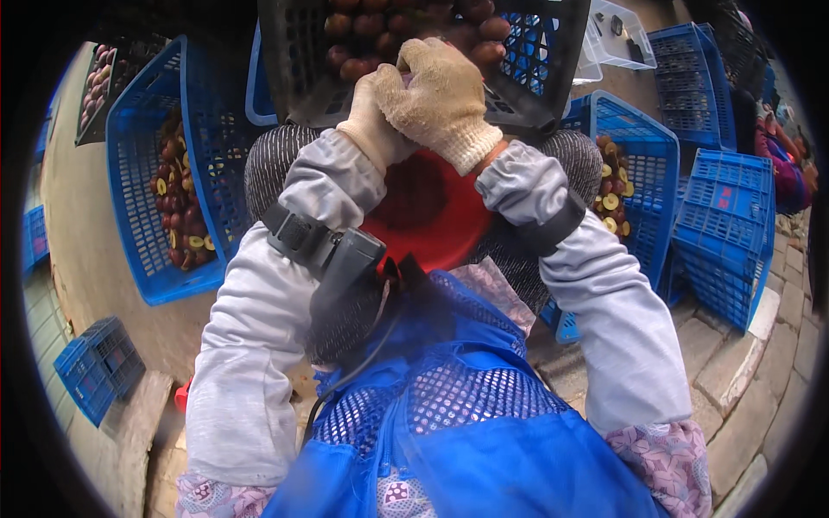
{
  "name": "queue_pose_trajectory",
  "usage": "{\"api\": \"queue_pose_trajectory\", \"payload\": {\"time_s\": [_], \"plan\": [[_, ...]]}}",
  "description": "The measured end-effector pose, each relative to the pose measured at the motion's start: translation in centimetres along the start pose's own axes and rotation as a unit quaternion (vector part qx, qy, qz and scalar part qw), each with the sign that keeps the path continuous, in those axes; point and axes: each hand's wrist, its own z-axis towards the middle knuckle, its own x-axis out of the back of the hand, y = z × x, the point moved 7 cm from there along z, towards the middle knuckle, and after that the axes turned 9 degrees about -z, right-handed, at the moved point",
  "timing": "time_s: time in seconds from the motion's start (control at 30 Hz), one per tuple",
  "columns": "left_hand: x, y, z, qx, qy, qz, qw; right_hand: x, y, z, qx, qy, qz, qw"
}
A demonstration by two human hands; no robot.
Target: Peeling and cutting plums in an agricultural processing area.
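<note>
My gloved left hand [376, 119] and gloved right hand [439, 97] meet at the near edge of a black crate [300, 65]. Both are closed, fingers curled together, the right partly over the left. What they hold, if anything, is hidden by the cream knit gloves. Beyond them, whole dark red plum-like fruits [371, 24] fill part of the crate. Under my wrists, between my knees, sits a red basin [462, 233]; its inside is in shadow.
A blue crate [138, 250] at left and another blue crate [643, 129] at right hold cut fruits with yellow flesh. Stacked blue crates [725, 233] stand farther right, near a clear plastic bin [635, 52]. Another person [781, 164] is at the right edge. A small blue crate [99, 367] lies lower left.
</note>
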Motion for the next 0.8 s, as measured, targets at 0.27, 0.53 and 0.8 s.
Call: {"api": "queue_pose_trajectory", "payload": {"time_s": [0.27, 0.53, 0.8], "plan": [[-0.8, 1.5, -0.2, 0.163, 0.002, -0.752, 0.639, 0.5, -0.4, 0.9, 0.073, -0.025, 0.030, 0.997], [-1.6, 2.5, -2.1, 0.252, -0.017, -0.647, 0.719, 5.6, -0.3, 2.2, 0.240, 0.008, 0.309, 0.920], [-1.9, 8.1, -2.5, 0.193, -0.123, -0.783, 0.579, 6.5, 5.9, -4.5, -0.341, -0.199, 0.739, 0.546]]}}
